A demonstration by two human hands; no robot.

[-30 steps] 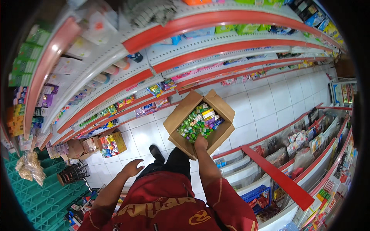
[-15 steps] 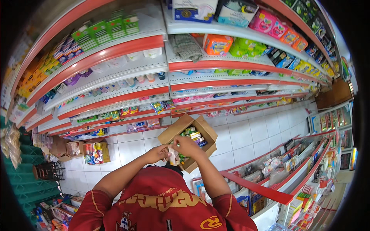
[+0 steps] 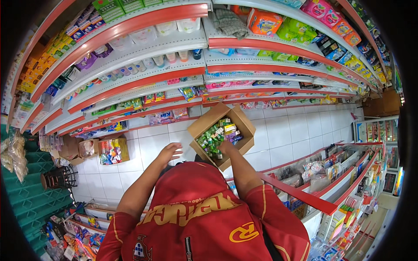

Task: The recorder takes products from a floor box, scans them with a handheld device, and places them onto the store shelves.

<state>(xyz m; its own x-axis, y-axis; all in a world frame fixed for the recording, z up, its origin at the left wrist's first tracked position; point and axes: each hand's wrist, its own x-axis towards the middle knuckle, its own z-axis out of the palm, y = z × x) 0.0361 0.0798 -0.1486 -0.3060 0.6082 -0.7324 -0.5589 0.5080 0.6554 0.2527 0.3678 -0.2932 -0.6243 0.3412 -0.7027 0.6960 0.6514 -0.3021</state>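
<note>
An opened cardboard box (image 3: 246,124) stands on the floor in front of me, its flaps folded outward. Inside lies a heap of small packages (image 3: 213,138), mostly green, with some yellow, white and purple ones. My right hand (image 3: 226,148) reaches over the near right side into this heap; its fingertips are too small and partly hidden to show whether they grip a package. To the left of the box, my left hand (image 3: 170,153) hovers empty with its fingers apart.
Red-edged shelves (image 3: 143,93) full of goods curve across the far side. A smaller carton (image 3: 124,150) of colourful packets sits on the floor at left, near a dark stool (image 3: 59,178). Low racks (image 3: 318,174) with a red rail (image 3: 300,194) stand at right.
My hands were together over the box with a small pale item. They have parted: the left moved left and opened, the right went down into the box. The pale item no longer shows.
</note>
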